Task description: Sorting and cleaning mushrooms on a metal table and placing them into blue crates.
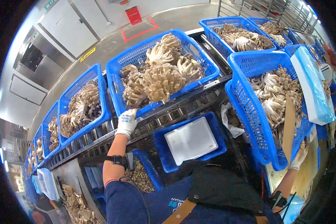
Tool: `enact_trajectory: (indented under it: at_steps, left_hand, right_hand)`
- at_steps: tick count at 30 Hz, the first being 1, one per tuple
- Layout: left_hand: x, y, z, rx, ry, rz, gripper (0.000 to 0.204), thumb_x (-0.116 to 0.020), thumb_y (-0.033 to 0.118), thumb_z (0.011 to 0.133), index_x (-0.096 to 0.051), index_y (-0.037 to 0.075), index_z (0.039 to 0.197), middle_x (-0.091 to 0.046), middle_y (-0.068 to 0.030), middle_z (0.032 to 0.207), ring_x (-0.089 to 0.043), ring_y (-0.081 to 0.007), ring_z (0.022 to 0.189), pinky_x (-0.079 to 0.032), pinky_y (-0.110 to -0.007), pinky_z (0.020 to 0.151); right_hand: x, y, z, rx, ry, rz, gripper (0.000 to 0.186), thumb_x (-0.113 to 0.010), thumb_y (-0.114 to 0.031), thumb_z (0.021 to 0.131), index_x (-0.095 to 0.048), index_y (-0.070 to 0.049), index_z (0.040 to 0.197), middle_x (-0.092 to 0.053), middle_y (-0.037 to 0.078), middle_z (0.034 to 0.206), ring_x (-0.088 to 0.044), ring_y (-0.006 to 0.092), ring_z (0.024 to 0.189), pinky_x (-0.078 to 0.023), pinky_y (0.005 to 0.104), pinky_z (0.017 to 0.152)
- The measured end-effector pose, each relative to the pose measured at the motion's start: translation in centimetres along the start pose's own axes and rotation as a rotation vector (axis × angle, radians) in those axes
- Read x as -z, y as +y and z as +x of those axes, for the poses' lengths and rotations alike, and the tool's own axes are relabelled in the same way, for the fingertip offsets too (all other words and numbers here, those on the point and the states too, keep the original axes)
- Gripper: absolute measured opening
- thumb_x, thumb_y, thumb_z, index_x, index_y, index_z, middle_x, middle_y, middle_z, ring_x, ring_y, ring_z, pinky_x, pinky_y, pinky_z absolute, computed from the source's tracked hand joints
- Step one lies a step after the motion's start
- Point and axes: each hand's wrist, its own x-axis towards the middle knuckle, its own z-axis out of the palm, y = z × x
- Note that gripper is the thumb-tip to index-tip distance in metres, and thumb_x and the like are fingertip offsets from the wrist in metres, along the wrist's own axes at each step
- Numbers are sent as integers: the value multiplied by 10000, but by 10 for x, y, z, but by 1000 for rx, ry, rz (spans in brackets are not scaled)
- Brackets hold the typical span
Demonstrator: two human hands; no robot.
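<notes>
My left hand (127, 124), in a white glove, is closed on the near left corner of a blue plastic basket (114, 74) on the roller conveyor. Large clusters of grey-brown oyster mushrooms (160, 78) fill that basket. To the right, my gloved right hand (299, 155) grips the near rim of another blue basket (252, 119), its fingers partly hidden by the wall. This one looks stacked or nested with a second basket and is tilted. Inside lie more mushroom clusters (274, 89), and a tan strip (288, 130) crosses in front of them.
The roller conveyor (168, 125) runs left to right, bearing several more mushroom baskets (80, 108). Below it stands a blue crate with a white foam slab (192, 140). A blue-wrapped white foam box (314, 86) leans at the right. Loose mushrooms (78, 207) lie lower left, near another person (44, 205).
</notes>
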Motion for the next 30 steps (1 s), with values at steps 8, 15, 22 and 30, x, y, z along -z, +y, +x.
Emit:
enact_trajectory:
  at_steps: [8, 15, 22, 30]
  left_hand:
    - [47, 100, -21, -40, -127, -274, 257, -564, 114, 756, -540, 12, 990, -619, -208, 883, -619, -374, 829, -501, -448, 723]
    - [30, 196, -42, -10, -159, -377, 559, -460, 49, 806, -336, -94, 1331, -591, -227, 891, -653, -328, 726, -530, -427, 621]
    - [43, 239, -43, -150, -236, -534, 610, -465, 77, 842, -302, 101, 1429, -520, -299, 990, -621, -405, 814, -528, -468, 692]
    - [37, 256, -29, -174, -256, -639, 679, -515, 94, 827, -251, 95, 1453, -435, -410, 1148, -587, -462, 928, -515, -457, 786]
  right_hand:
    - [55, 64, 29, 234, 12, -270, 460, -477, -266, 926, -477, 33, 1275, -529, 168, 1263, -514, 280, 1105, -384, 382, 984]
    - [37, 116, -60, -97, 509, 118, 506, -520, -264, 939, -371, -41, 1367, -430, 157, 1372, -445, 277, 1229, -387, 384, 1025]
    - [-92, 151, -202, -582, -722, -42, 509, -456, -234, 963, -314, -9, 1397, -376, 152, 1414, -387, 244, 1279, -293, 347, 1079]
    - [-282, 33, -202, -548, -1146, 421, 483, -341, -338, 998, -339, -34, 1373, -396, 116, 1376, -366, 209, 1266, -277, 345, 1059]
